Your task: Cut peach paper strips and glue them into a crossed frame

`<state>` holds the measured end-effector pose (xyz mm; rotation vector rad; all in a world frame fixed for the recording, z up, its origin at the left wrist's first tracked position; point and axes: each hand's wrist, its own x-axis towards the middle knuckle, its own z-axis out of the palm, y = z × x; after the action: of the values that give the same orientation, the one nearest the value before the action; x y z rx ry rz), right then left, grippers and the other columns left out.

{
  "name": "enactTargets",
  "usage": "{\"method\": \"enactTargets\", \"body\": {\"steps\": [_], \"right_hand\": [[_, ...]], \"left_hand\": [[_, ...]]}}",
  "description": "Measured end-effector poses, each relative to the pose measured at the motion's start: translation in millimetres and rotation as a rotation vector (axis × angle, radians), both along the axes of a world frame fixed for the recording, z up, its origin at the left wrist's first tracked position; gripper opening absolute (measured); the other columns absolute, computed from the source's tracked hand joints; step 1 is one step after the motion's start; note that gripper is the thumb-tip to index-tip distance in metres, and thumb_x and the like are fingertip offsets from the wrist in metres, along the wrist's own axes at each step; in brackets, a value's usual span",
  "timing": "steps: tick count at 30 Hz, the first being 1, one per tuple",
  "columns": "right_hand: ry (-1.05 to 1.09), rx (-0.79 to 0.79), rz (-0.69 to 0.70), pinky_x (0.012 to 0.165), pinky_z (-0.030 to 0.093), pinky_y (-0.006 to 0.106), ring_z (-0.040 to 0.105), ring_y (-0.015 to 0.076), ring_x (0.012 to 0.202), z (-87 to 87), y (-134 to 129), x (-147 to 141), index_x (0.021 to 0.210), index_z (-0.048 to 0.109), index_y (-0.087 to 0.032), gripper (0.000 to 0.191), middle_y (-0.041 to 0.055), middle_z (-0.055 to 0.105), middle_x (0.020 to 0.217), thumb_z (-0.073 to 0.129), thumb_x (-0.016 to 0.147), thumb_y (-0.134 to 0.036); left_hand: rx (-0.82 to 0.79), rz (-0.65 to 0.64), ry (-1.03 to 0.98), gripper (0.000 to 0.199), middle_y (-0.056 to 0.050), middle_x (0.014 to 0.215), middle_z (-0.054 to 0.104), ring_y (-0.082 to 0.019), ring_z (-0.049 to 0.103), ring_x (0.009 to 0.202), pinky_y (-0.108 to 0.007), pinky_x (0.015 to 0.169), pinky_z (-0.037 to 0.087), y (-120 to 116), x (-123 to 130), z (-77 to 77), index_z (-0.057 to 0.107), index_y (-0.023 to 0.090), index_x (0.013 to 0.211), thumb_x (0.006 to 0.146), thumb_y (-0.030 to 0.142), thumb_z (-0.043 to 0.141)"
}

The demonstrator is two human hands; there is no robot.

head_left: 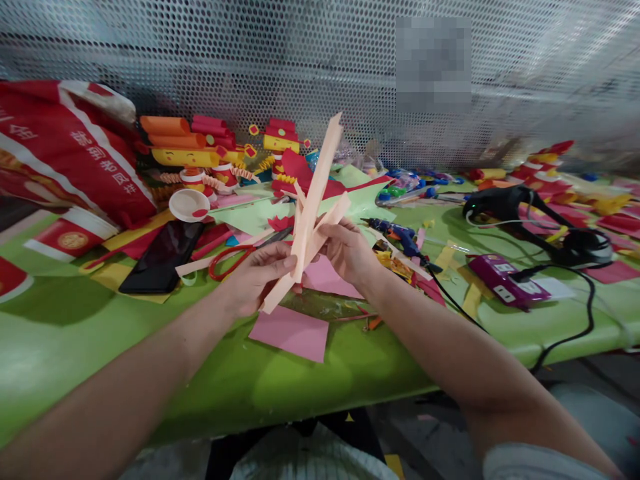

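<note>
A Paper-Craft Work Area

A craft workspace is being suggested by what is being kept on a green table (370, 380): coloured paper sheets (290, 333), scissors (211, 267) and a glue gun (403, 235). Pale paper strips (319, 193) are being handled above it, while assembled paper figures (185, 157) are being stood towards the back. Sockets are being provided by a purple power strip (489, 268). A backdrop is being formed by a perforated metal panel (250, 60). Whether a workshop or a stall is being shown cannot be told.
</note>
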<state>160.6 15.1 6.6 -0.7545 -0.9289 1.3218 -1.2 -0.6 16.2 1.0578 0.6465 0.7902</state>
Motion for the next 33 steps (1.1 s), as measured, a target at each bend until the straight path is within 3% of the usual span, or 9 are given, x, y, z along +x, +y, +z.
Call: {"method": "enactTargets", "body": {"steps": [6, 13, 18, 22, 26, 33], "right_hand": [[-0.021, 0.01, 0.016, 0.047, 0.044, 0.026, 0.051, 0.011, 0.052, 0.4, 1.1, 2.6, 0.07, 0.055, -0.02, 0.013, -0.0037, 0.057, 0.061, 0.06, 0.06, -0.026], [-0.111, -0.006, -0.064, 0.042, 0.037, 0.023, 0.045, 0.0073, 0.041, -0.9, 1.0, 2.6, 0.065, 0.053, -0.02, 0.011, -0.0057, 0.053, 0.051, 0.058, 0.058, -0.025], [-0.13, -0.109, -0.125, 0.039, 0.036, 0.023, 0.044, 0.0082, 0.038, -1.3, 4.9, 2.5, 0.063, 0.048, -0.02, 0.016, -0.0044, 0.048, 0.046, 0.049, 0.07, -0.033], [-0.169, -0.059, -0.165, 0.038, 0.034, 0.023, 0.042, 0.007, 0.036, -3.1, 6.2, 3.2, 0.064, 0.046, -0.02, 0.016, -0.0062, 0.046, 0.045, 0.052, 0.071, -0.033], [-0.164, 0.003, -0.093, 0.038, 0.036, 0.022, 0.044, 0.0069, 0.037, -2.9, 3.3, 2.5, 0.066, 0.047, -0.02, 0.016, -0.0068, 0.05, 0.047, 0.06, 0.063, -0.029], [-0.152, -0.008, -0.051, 0.039, 0.036, 0.021, 0.046, 0.0064, 0.041, -3.8, 2.0, 1.1, 0.069, 0.049, -0.02, 0.021, -0.0072, 0.054, 0.051, 0.066, 0.06, -0.028]], "left_hand": [[0.012, -0.018, 0.036, 0.028, 0.001, 0.065, 0.065, -0.013, 0.061, 0.054, -0.025, 0.051, 0.049, 3.0, -0.6, -1.6, 0.056, 0.017, 0.066, 0.057, 0.031, 0.078], [0.167, 0.003, 0.206, 0.024, 0.002, 0.057, 0.06, -0.01, 0.053, 0.052, -0.021, 0.05, 0.041, 4.0, -0.5, -3.0, 0.057, 0.016, 0.062, 0.061, 0.032, 0.074], [0.229, -0.036, 0.301, 0.022, 0.002, 0.056, 0.059, -0.008, 0.048, 0.047, -0.02, 0.044, 0.035, 3.5, -0.3, -2.8, 0.056, 0.016, 0.062, 0.063, 0.033, 0.072], [0.132, -0.056, 0.23, 0.023, 0.001, 0.06, 0.062, -0.01, 0.055, 0.051, -0.021, 0.049, 0.042, 2.8, -0.8, -2.5, 0.057, 0.017, 0.063, 0.062, 0.032, 0.074], [-0.021, -0.022, 0.048, 0.025, 0.001, 0.068, 0.066, -0.016, 0.065, 0.065, -0.026, 0.06, 0.05, 3.8, -2.5, -1.4, 0.057, 0.018, 0.067, 0.058, 0.03, 0.077], [-0.086, 0.02, -0.058, 0.014, 0.001, 0.068, 0.068, -0.015, 0.067, 0.063, -0.022, 0.058, 0.052, 8.7, -3.5, -1.3, 0.06, 0.018, 0.068, 0.063, 0.019, 0.073]]}}
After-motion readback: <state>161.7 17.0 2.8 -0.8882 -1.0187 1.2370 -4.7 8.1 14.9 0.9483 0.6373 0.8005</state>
